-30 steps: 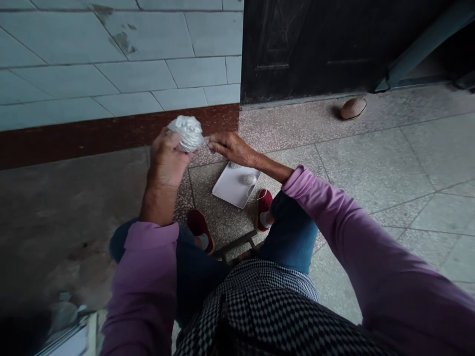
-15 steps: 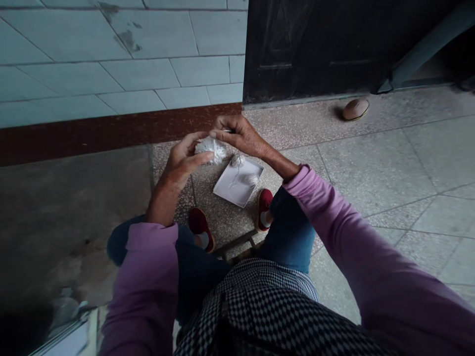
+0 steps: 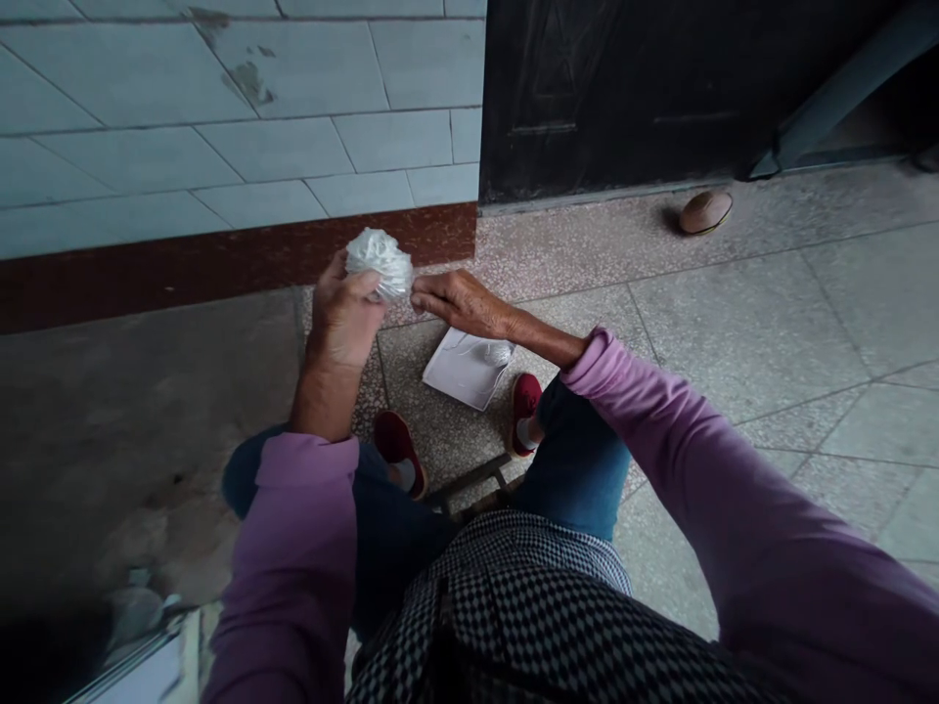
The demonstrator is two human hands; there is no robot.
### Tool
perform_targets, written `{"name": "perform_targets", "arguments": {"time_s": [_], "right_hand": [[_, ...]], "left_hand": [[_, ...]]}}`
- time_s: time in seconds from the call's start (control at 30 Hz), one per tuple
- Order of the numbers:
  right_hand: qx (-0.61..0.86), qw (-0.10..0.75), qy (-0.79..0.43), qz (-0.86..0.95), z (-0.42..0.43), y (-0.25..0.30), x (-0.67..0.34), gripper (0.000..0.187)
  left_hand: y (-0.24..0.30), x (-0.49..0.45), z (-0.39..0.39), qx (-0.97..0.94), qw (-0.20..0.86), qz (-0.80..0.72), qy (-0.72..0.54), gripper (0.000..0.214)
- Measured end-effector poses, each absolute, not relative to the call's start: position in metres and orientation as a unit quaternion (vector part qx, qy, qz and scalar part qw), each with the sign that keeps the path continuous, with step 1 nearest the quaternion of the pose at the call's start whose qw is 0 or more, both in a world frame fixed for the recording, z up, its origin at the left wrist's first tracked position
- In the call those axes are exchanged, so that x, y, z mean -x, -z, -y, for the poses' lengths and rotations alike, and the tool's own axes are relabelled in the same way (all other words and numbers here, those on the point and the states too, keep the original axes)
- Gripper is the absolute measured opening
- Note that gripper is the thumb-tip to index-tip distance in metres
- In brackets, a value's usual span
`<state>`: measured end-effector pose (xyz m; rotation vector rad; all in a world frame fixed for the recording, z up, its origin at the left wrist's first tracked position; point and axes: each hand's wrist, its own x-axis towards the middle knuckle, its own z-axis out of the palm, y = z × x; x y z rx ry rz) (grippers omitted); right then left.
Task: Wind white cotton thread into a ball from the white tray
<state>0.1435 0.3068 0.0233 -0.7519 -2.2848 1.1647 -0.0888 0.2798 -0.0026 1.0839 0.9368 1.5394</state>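
Note:
A ball of white yarn [image 3: 380, 262] is in my left hand [image 3: 343, 318], with the thumb across its near side and the fingers behind it. My right hand [image 3: 464, 301] is just right of the ball, fingers closed in a pinch on what looks like a strand of the yarn, though the strand itself is hardly visible. Below my hands a shallow white box [image 3: 459, 376] lies on the floor between my feet. It holds a smaller ball of white yarn [image 3: 499, 353] and loose thread. My right hand covers the box's far edge.
A tiled wall [image 3: 279, 156] with a dark red base strip stands ahead, beside a dark door [image 3: 587, 108]. A brown rounded object [image 3: 705, 212] lies by the threshold. Red shoes [image 3: 400, 452] flank the box. Glass-like sheets [image 3: 136, 675] are at the lower left.
My left hand has moved up and left, turning the yarn ball. My right hand has dropped from above the ball to its right side, covering the box's far part.

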Motion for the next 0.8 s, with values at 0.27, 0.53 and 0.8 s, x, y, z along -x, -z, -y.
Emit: {"name": "perform_targets", "arguments": {"time_s": [0.27, 0.53, 0.8], "right_hand": [[0.278, 0.266, -0.447, 0.808, -0.302, -0.056, -0.145, 0.051], [0.363, 0.31, -0.418, 0.773, -0.335, -0.064, -0.162, 0.063], [0.335, 0.201, -0.445, 0.806, -0.305, -0.042, -0.144, 0.048]], "left_hand": [[0.016, 0.094, -0.273, -0.498, 0.423, -0.459, -0.602, 0.075], [-0.01, 0.07, -0.25, -0.514, 0.582, -0.379, -0.503, 0.064], [0.006, 0.093, -0.277, -0.454, 0.509, -0.38, -0.625, 0.06]]}}
